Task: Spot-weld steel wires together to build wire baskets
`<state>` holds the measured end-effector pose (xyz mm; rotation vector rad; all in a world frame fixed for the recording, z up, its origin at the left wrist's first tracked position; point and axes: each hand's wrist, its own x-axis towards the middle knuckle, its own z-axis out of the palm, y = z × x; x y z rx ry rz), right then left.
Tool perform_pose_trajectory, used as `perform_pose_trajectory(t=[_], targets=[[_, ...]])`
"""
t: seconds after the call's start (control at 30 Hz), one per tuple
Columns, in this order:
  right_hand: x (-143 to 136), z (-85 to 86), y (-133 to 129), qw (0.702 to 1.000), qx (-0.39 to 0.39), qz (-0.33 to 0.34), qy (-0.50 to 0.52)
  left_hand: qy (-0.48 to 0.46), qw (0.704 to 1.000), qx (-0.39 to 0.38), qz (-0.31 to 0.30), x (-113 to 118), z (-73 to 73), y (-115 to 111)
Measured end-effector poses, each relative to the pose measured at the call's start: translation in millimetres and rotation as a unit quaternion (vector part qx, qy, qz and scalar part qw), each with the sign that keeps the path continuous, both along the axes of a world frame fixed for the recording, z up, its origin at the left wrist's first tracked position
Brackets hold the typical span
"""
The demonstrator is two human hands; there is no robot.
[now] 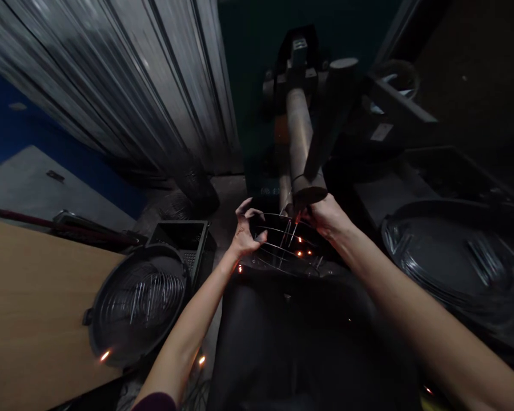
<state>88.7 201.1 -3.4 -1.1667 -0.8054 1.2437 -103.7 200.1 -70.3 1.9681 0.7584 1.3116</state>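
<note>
A round frame of thin metal wire, with curved wires and short crosspieces, is under the lower end of a spot welder's thick metal arm. My left hand curls its fingers and thumb round the frame's left edge. My right hand is closed at the frame's far right side, right beside the arm's end. Its fingertips are in shadow, so what they pinch is hidden. Orange sparks glow among the wires, and others fly near my left forearm.
A round black tub of bent wire pieces stands at left, beside a dark crate. At right is a larger round tray with wire parts. Corrugated metal sheeting rises behind. A tan board lies at far left.
</note>
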Motion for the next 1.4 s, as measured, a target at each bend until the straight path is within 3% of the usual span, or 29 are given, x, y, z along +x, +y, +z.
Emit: perform_pose_trajectory(t=[0.17,0.27,0.33,0.4,0.5,0.53,0.57,0.63,0.7,0.77,0.83,0.9,1.0,1.07,1.13,1.27,1.33,1.4], targets=[[7.7,24.0,9.7,0.997,-0.080,0.003,0.005,0.025,0.999,0.046,-0.015,-6.8,-2.2,0.0],[22.8,31.8,-1.6,0.993,-0.105,0.013,-0.043,0.068,0.992,0.104,-0.009,-9.5,-7.3,-22.7],[38.2,31.4,-23.6,0.987,-0.120,0.025,-0.107,0.122,0.983,0.137,-0.026,-7.4,-6.8,-52.8],[54.9,29.7,-57.8,0.970,-0.115,0.037,-0.212,0.220,0.955,0.173,-0.095,-3.2,1.8,-90.7],[74.6,35.1,-124.2,0.896,-0.072,0.051,-0.435,0.321,0.888,0.231,-0.235,-0.4,28.4,-138.2],[79.1,40.1,-146.8,0.865,-0.049,0.063,-0.496,0.299,0.891,0.236,-0.246,-1.1,38.1,-145.9],[82.6,46.1,-167.9,0.837,-0.024,0.076,-0.541,0.258,0.913,0.221,-0.224,-2.5,46.7,-148.7],[88.1,57.3,-201.0,0.802,0.037,0.091,-0.589,0.163,0.972,0.138,-0.097,-6.5,59.0,-143.3],[92.4,59.9,-216.3,0.785,0.094,0.086,-0.606,0.105,0.993,0.046,0.005,-10.4,65.8,-134.6],[94.0,48.3,-210.3,0.783,0.123,0.077,-0.605,0.076,0.996,-0.038,-0.015,-11.0,70.6,-136.0],[90.3,24.9,-184.7,0.802,0.123,0.073,-0.580,0.032,0.984,-0.147,-0.094,-4.5,74.5,-152.0],[79.9,-2.0,-147.7,0.832,0.101,0.083,-0.539,-0.012,0.951,-0.275,-0.138,10.6,75.2,-175.0],[53.9,-29.2,-97.1,0.855,0.089,0.133,-0.492,-0.040,0.903,-0.402,-0.143,42.2,65.5,-195.8],[36.5,-33.9,-78.7,0.833,0.114,0.163,-0.516,-0.064,0.889,-0.436,-0.124,59.2,53.0,-192.6],[25.7,-31.6,-73.0,0.787,0.121,0.176,-0.579,-0.087,0.888,-0.443,-0.084,66.9,40.5,-181.1],[27.9,-28.3,-76.5,0.698,0.080,0.211,-0.680,-0.050,0.908,-0.416,-0.030,59.5,29.8,-159.0],[35.2,-31.2,-76.3,0.686,0.093,0.229,-0.684,-0.017,0.904,-0.422,-0.070,52.0,32.4,-151.5],[42.0,-35.0,-75.2,0.697,0.105,0.236,-0.669,0.011,0.890,-0.438,-0.126,45.8,37.4,-143.7]])
